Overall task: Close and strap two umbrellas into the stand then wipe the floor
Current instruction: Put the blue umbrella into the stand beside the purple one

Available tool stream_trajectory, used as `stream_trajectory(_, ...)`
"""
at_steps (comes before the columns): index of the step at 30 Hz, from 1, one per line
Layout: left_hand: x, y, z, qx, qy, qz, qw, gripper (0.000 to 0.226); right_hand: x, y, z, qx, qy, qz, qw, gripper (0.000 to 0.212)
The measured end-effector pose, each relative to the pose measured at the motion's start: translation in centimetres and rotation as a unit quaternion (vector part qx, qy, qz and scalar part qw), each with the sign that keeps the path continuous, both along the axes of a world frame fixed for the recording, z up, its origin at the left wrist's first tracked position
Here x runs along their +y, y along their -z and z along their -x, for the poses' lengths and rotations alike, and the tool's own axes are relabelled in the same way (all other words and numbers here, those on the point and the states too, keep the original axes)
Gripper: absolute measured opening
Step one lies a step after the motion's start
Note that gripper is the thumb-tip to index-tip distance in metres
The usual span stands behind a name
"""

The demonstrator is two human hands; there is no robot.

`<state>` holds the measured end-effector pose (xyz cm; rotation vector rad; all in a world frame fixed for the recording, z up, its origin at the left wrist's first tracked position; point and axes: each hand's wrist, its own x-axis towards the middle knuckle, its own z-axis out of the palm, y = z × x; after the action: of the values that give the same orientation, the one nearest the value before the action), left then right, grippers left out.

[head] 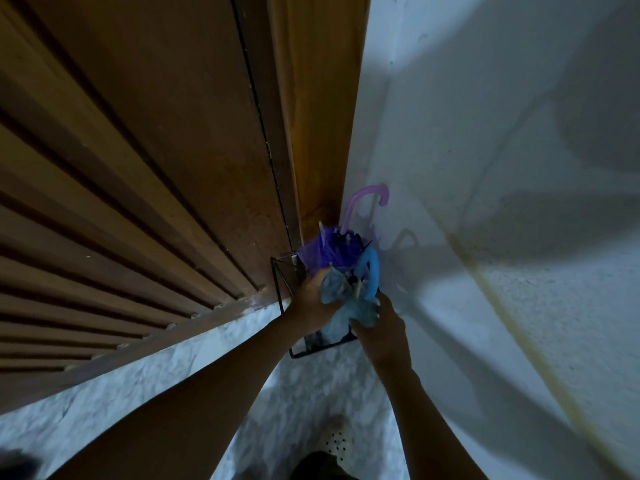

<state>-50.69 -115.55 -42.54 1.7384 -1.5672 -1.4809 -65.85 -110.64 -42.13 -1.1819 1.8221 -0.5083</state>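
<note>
Both hands are out ahead, close together and clamped on the blue umbrella (346, 301). The left hand (313, 301) curls round its bunched canopy from the door side, and the right hand (379, 332) pinches the loose fabric from the wall side.

Nearest the camera, at the bottom of the view, a pale perforated shoe (334, 436) stands on the white marbled floor (156, 375). Farther out, a black wire umbrella stand (277, 282) sits in the floor's corner, where the door meets the wall. The blue umbrella stands in it, canopy crumpled rather than wound tight, with its curved blue handle (373, 271) rising just above the hands. Whether its strap is fastened cannot be told.

Just behind it, in the same stand and touching it, the purple umbrella (322, 252) stands folded, and its lilac hooked handle (363, 199) leans toward the wall. A slatted brown wooden door (138, 168) fills the left side and a white wall (485, 150) the right, crossed by shadows.
</note>
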Motion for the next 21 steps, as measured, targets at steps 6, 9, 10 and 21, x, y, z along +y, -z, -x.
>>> stream_trajectory(6, -0.3, -1.5, 0.8, 0.012, -0.051, -0.086, 0.995, 0.064, 0.0, -2.7, -0.9, 0.074, 0.048, -0.013, 0.996, 0.044)
stream_trajectory(9, 0.3, -3.4, 0.2, 0.033, -0.045, -0.101, 0.993, 0.07, 0.1, -4.6, -1.3, 0.035, 0.038, 0.005, 0.999, 0.039)
stream_trajectory(10, 0.7, -4.1, -0.2, 0.016, -0.039, -0.093, 0.995, 0.068, 0.2, -5.5, -1.5, 0.029, 0.04, 0.012, 0.999, 0.036)
stream_trajectory(21, 7.3, -20.6, -9.7, 0.014, -0.048, -0.038, 0.998, 0.03, 4.7, -20.3, -5.9, 0.055, 0.01, 0.046, 0.997, 0.038)
